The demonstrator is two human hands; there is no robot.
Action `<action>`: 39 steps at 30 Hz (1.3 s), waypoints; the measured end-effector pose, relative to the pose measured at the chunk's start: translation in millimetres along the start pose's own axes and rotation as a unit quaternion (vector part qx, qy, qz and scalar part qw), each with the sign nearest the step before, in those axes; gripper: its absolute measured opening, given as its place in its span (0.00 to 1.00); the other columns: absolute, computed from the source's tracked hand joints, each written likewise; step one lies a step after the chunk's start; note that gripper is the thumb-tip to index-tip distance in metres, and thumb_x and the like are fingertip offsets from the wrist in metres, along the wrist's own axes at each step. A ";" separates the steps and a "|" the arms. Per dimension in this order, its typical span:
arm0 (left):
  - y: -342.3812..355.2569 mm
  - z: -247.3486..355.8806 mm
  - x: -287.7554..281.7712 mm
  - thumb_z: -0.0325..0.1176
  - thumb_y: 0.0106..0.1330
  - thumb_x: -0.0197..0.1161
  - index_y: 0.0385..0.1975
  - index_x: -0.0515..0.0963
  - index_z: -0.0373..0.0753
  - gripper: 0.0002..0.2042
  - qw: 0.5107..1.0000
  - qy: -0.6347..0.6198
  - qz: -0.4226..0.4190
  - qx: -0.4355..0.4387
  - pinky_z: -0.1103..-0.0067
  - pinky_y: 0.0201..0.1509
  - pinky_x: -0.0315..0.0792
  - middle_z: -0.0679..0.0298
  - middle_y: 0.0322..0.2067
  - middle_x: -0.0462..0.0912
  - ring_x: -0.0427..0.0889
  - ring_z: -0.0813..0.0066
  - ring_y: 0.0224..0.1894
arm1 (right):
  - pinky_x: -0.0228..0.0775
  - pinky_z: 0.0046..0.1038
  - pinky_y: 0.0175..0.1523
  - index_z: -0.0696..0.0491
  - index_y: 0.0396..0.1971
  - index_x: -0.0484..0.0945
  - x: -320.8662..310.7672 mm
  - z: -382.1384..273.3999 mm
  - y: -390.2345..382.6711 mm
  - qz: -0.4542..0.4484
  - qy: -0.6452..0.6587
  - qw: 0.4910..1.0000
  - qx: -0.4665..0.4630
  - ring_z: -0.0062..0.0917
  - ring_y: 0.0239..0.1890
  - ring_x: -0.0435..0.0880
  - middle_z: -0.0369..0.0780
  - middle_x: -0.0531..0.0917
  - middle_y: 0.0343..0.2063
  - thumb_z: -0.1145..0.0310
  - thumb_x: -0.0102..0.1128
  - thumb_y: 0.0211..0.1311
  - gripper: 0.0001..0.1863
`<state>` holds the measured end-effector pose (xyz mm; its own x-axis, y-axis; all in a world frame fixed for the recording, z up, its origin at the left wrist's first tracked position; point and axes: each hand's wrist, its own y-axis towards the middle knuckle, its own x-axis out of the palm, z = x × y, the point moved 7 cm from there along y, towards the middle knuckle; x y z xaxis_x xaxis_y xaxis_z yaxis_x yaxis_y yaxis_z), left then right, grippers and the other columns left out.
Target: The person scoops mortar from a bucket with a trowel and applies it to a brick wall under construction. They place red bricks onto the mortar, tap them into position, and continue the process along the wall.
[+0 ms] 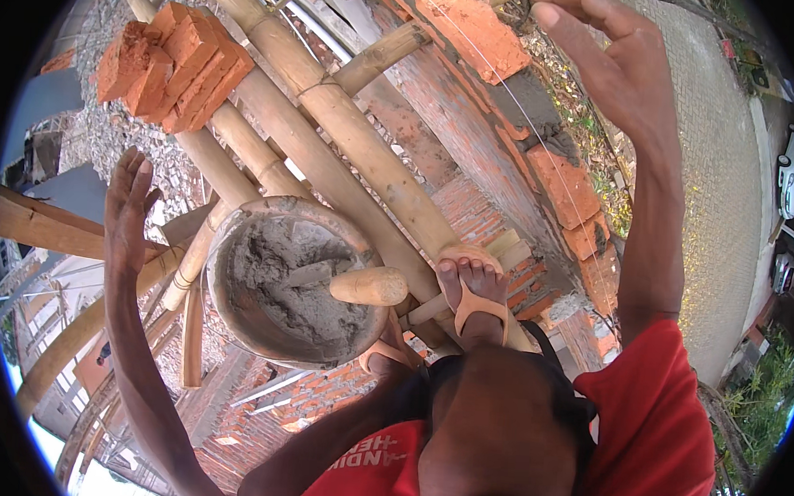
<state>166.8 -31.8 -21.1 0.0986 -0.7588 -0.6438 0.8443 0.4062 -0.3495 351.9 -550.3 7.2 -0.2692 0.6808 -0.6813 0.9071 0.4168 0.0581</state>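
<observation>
Bent knee (503, 417), stacked bricks (188, 66) just beyond the left fingers (131, 173)

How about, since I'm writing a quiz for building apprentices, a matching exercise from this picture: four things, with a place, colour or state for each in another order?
Things:
1. Brick stack
2. Bucket
3. Wooden handle
4. Left hand

Descriptions:
A. Pale tan and rounded
B. Open, left of the bucket
C. Orange-red, on bamboo poles
D. Contains grey mortar

Right pairs: 1-C, 2-D, 3-A, 4-B.
</observation>
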 end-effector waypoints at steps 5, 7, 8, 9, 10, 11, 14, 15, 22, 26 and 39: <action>-100.8 -67.8 47.6 0.62 0.81 0.46 0.75 0.64 0.35 0.37 0.981 -0.029 -0.157 -0.108 0.66 0.75 0.66 0.52 0.72 0.70 0.68 0.62 0.74 | 0.75 0.32 0.39 0.58 0.44 0.87 134.8 -154.9 -114.9 -0.272 -0.065 0.898 -0.340 0.28 0.36 0.85 0.40 0.85 0.32 0.54 0.69 0.61 0.22; -145.6 -102.6 53.2 0.63 0.81 0.44 0.74 0.67 0.36 0.37 0.954 -0.090 -0.115 -0.262 0.70 0.73 0.65 0.57 0.68 0.73 0.70 0.68 0.70 | 0.69 0.30 0.36 0.58 0.42 0.86 153.3 -160.8 -134.5 -0.254 -0.237 0.854 -0.388 0.25 0.32 0.81 0.37 0.83 0.28 0.56 0.68 0.55 0.21; -162.5 -98.1 62.8 0.61 0.83 0.43 0.73 0.68 0.37 0.35 0.953 -0.247 -0.034 -0.175 0.75 0.64 0.69 0.60 0.64 0.75 0.73 0.72 0.61 | 0.66 0.28 0.34 0.58 0.41 0.86 161.5 -161.9 -141.4 -0.229 -0.328 0.820 -0.410 0.24 0.30 0.80 0.36 0.81 0.26 0.57 0.67 0.52 0.21; -170.4 -100.6 63.2 0.60 0.83 0.43 0.72 0.70 0.37 0.34 0.963 -0.215 -0.032 -0.159 0.76 0.61 0.69 0.61 0.61 0.76 0.73 0.74 0.58 | 0.65 0.28 0.33 0.59 0.41 0.86 171.2 -163.3 -150.1 -0.260 -0.345 0.792 -0.433 0.23 0.30 0.79 0.35 0.81 0.26 0.58 0.67 0.50 0.22; -176.5 -103.6 63.9 0.60 0.83 0.43 0.70 0.71 0.37 0.32 0.970 -0.185 -0.031 -0.152 0.77 0.59 0.70 0.62 0.59 0.77 0.73 0.75 0.55 | 0.64 0.28 0.33 0.59 0.41 0.86 177.5 -167.4 -154.0 -0.257 -0.358 0.776 -0.452 0.23 0.30 0.79 0.35 0.81 0.26 0.59 0.67 0.48 0.23; -180.5 -110.0 64.8 0.60 0.83 0.44 0.69 0.72 0.37 0.32 0.967 -0.187 -0.032 -0.169 0.76 0.60 0.70 0.62 0.59 0.77 0.74 0.75 0.56 | 0.62 0.27 0.33 0.60 0.41 0.86 182.1 -177.4 -157.4 -0.232 -0.358 0.767 -0.479 0.22 0.30 0.78 0.34 0.81 0.25 0.60 0.67 0.45 0.23; -177.4 -122.1 68.3 0.60 0.83 0.46 0.58 0.79 0.36 0.30 0.954 -0.259 0.079 -0.128 0.77 0.58 0.71 0.66 0.47 0.82 0.76 0.80 0.49 | 0.65 0.28 0.33 0.60 0.40 0.86 198.8 -189.0 -165.0 -0.321 -0.406 0.688 -0.509 0.23 0.30 0.79 0.36 0.81 0.27 0.60 0.66 0.49 0.22; -174.9 -123.7 71.1 0.59 0.83 0.46 0.57 0.80 0.37 0.29 0.957 -0.256 0.077 -0.116 0.78 0.56 0.71 0.67 0.44 0.82 0.76 0.80 0.47 | 0.65 0.29 0.34 0.60 0.38 0.85 190.1 -198.2 -161.4 -0.294 -0.405 0.702 -0.506 0.24 0.32 0.79 0.37 0.81 0.28 0.61 0.65 0.50 0.19; -159.8 -109.9 82.3 0.55 0.83 0.48 0.53 0.82 0.36 0.26 0.949 -0.297 -0.038 -0.096 0.79 0.55 0.70 0.66 0.43 0.83 0.76 0.81 0.46 | 0.67 0.28 0.36 0.58 0.46 0.81 112.1 -201.7 -157.7 -0.238 -0.473 0.722 -0.445 0.25 0.34 0.78 0.38 0.76 0.30 0.62 0.62 0.57 0.19; -162.8 -90.9 91.6 0.49 0.83 0.51 0.52 0.82 0.32 0.23 0.899 -0.424 0.023 -0.107 0.79 0.50 0.74 0.63 0.42 0.85 0.79 0.82 0.43 | 0.72 0.33 0.36 0.56 0.55 0.78 92.9 -201.0 -143.0 -0.302 -0.407 0.816 -0.280 0.30 0.34 0.78 0.38 0.74 0.33 0.61 0.63 0.66 0.21; -166.3 -29.9 101.6 0.48 0.83 0.52 0.51 0.83 0.30 0.24 0.955 -0.292 0.038 -0.030 0.78 0.50 0.73 0.66 0.37 0.86 0.77 0.82 0.42 | 0.76 0.33 0.44 0.54 0.56 0.79 130.8 -167.6 -162.9 -0.237 -0.369 0.804 -0.402 0.35 0.41 0.82 0.42 0.80 0.38 0.68 0.67 0.55 0.26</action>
<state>20.7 -161.3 -48.7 0.4499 -0.8736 -0.1857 0.7934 0.4864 -0.3660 114.7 -428.2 31.0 0.0125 -0.0881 -0.9960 0.1778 0.9804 -0.0845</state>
